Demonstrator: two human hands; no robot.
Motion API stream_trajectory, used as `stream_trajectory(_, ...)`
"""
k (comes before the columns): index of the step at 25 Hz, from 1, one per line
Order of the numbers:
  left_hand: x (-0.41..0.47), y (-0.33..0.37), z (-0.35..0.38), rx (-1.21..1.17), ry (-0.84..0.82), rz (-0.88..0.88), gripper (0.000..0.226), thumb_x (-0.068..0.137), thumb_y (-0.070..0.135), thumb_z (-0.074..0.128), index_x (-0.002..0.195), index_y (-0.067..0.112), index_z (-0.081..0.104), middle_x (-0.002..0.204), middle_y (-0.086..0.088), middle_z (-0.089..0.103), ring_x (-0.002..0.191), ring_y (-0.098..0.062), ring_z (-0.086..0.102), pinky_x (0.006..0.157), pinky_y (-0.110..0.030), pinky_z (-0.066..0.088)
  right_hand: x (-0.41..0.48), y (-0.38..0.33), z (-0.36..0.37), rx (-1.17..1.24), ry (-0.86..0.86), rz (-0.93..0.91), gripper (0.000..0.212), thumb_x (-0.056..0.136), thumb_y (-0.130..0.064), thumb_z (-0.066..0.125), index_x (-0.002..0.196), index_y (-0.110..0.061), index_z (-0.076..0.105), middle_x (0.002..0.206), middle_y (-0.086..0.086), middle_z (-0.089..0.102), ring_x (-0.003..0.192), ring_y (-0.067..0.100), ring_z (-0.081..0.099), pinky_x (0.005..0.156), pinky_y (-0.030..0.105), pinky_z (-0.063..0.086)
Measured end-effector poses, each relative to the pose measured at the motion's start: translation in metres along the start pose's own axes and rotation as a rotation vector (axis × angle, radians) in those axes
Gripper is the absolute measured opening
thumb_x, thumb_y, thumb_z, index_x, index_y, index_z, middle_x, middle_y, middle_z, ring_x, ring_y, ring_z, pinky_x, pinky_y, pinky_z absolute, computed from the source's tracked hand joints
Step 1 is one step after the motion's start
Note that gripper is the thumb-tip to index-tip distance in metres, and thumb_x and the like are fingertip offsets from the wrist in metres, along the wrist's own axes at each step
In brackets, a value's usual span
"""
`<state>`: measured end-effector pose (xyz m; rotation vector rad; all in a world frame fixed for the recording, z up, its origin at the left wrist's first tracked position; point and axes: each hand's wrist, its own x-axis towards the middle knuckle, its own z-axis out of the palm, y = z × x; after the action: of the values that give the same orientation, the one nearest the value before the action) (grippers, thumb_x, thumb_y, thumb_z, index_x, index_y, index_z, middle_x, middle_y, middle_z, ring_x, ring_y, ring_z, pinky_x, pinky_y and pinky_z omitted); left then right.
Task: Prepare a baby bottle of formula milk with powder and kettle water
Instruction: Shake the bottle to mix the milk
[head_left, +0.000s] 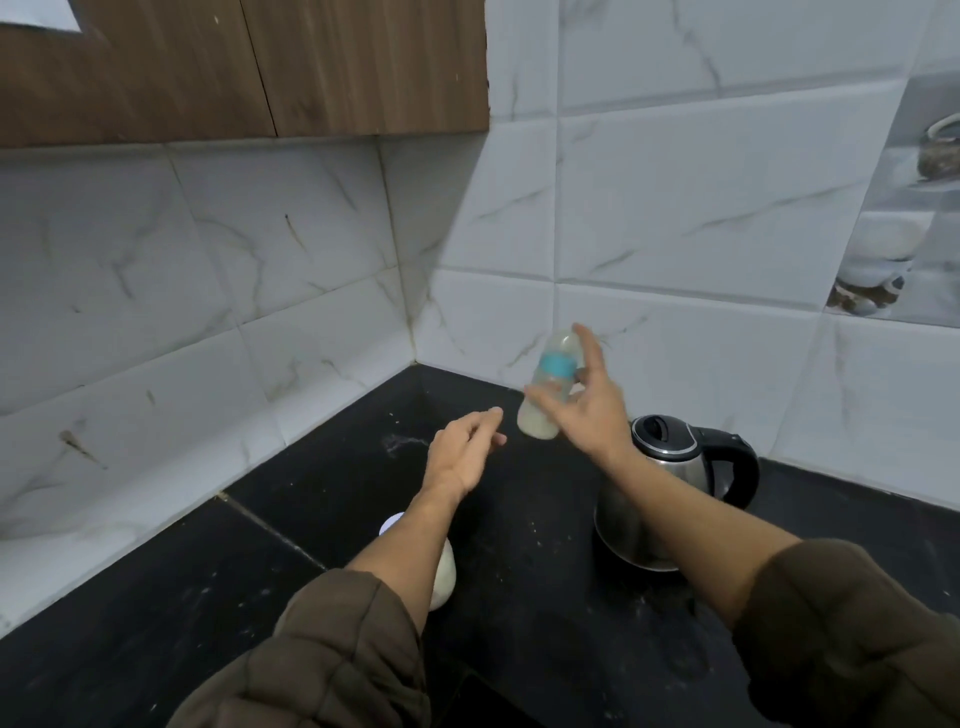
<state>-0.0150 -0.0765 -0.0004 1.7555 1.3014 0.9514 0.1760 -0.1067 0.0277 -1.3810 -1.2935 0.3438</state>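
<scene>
My right hand (597, 410) grips a baby bottle (540, 418) in the air above the black counter, near the wall corner. The bottle has a blue collar and a clear cap, tilts slightly, looks motion-blurred, and holds pale milky liquid. My index finger reaches up along the cap and my thumb crosses the bottle's body. My left hand (462, 452) hovers just left of the bottle with relaxed fingers, holding nothing. A steel kettle (670, 457) with a black lid and handle stands on the counter under my right forearm, lid down.
A white rounded container (445, 571) stands on the counter, mostly hidden under my left forearm. White specks and a small spill mark (402, 441) lie on the black counter (519, 613). Marble-look tiled walls meet in a corner behind; a wooden cabinet (234, 67) hangs overhead at left.
</scene>
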Motion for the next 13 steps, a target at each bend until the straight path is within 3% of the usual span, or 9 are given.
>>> stream_trajectory(2,0.008,0.003,-0.007,0.069,0.059,-0.061,0.037,0.101,0.058,0.042,0.089,0.037,0.071,0.086,0.018,0.077,0.092,-0.01,0.071,0.099,-0.04,0.052,0.02,-0.028,-0.008,0.377,0.227,0.213,0.096,0.082,-0.041,0.088,0.156,-0.048,0.028,0.123,0.006,0.07,0.103,0.02,0.074,0.085,0.041,0.064)
stream_trajectory(3,0.011,0.004,-0.01,0.117,0.078,-0.075,0.035,0.102,0.054,0.042,0.092,0.037,0.071,0.086,0.018,0.077,0.093,-0.01,0.071,0.098,-0.041,0.052,0.027,-0.04,-0.012,0.532,0.219,0.278,0.094,0.083,-0.038,0.088,0.155,-0.047,0.028,0.125,0.01,0.07,0.104,0.023,0.075,0.079,0.045,0.066)
stream_trajectory(4,0.014,0.005,-0.012,0.165,0.093,-0.079,0.031,0.101,0.049,0.044,0.095,0.037,0.072,0.087,0.018,0.077,0.093,-0.011,0.07,0.097,-0.04,0.053,0.03,-0.051,-0.015,0.594,0.13,0.302,0.092,0.085,-0.034,0.088,0.154,-0.045,0.028,0.125,0.013,0.07,0.104,0.026,0.076,0.074,0.047,0.067)
stream_trajectory(6,0.019,0.006,-0.012,0.249,0.092,-0.067,0.025,0.101,0.042,0.047,0.101,0.037,0.071,0.088,0.018,0.076,0.095,-0.013,0.07,0.094,-0.038,0.054,0.027,-0.068,-0.017,0.485,-0.143,0.24,0.09,0.087,-0.025,0.087,0.155,-0.043,0.031,0.117,0.012,0.073,0.1,0.027,0.077,0.071,0.047,0.067)
stream_trajectory(8,0.023,0.007,-0.011,0.32,0.055,-0.051,0.027,0.104,0.042,0.047,0.106,0.034,0.072,0.089,0.016,0.076,0.094,-0.012,0.07,0.093,-0.038,0.055,0.024,-0.075,-0.014,0.447,-0.251,0.18,0.093,0.088,-0.021,0.086,0.158,-0.045,0.03,0.113,0.009,0.074,0.1,0.025,0.076,0.072,0.045,0.067)
stream_trajectory(12,0.026,-0.002,-0.013,0.428,0.024,-0.057,0.035,0.103,0.051,0.045,0.097,0.032,0.074,0.088,0.014,0.076,0.092,-0.014,0.07,0.092,-0.039,0.055,0.044,-0.082,-0.027,0.884,0.158,0.317,0.098,0.093,-0.021,0.081,0.164,-0.047,0.018,0.117,-0.002,0.069,0.108,0.03,0.076,0.074,0.044,0.066)
stream_trajectory(13,0.026,-0.004,-0.016,0.452,0.026,-0.059,0.038,0.102,0.054,0.045,0.1,0.031,0.075,0.089,0.014,0.077,0.092,-0.014,0.07,0.093,-0.039,0.055,0.047,-0.083,-0.029,0.916,0.154,0.342,0.094,0.093,-0.022,0.081,0.162,-0.046,0.021,0.119,-0.002,0.067,0.109,0.034,0.076,0.073,0.044,0.066)
